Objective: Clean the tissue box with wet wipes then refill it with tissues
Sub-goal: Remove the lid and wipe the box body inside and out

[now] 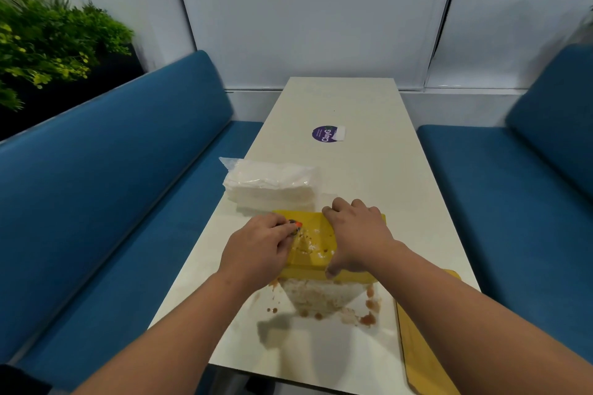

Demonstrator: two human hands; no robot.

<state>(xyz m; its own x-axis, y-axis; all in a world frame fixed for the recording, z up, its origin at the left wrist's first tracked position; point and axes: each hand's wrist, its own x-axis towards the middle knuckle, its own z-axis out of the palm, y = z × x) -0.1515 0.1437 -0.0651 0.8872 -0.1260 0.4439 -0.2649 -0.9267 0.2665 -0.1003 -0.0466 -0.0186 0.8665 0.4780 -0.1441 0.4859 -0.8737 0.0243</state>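
Observation:
A yellow tissue box point(313, 245) lies on the white table point(353, 99) in front of me. Its top is spotted with brown and white dirt. My right hand point(359, 231) lies over the box's right part, fingers curled over the far edge and thumb at the near edge. My left hand point(256, 247) is at the box's left side, fingers pinched on a small orange-tipped object point(296, 224); what it is I cannot tell. A clear plastic pack of white tissues point(272, 186) sits just behind the box on the left.
Stained white tissue point(321, 297) and brown drops lie on the table in front of the box. A flat yellow piece point(423, 346) lies at the near right edge. A purple sticker point(324, 134) is farther up. Blue benches point(112, 186) flank the table; plants point(48, 42) stand at the left.

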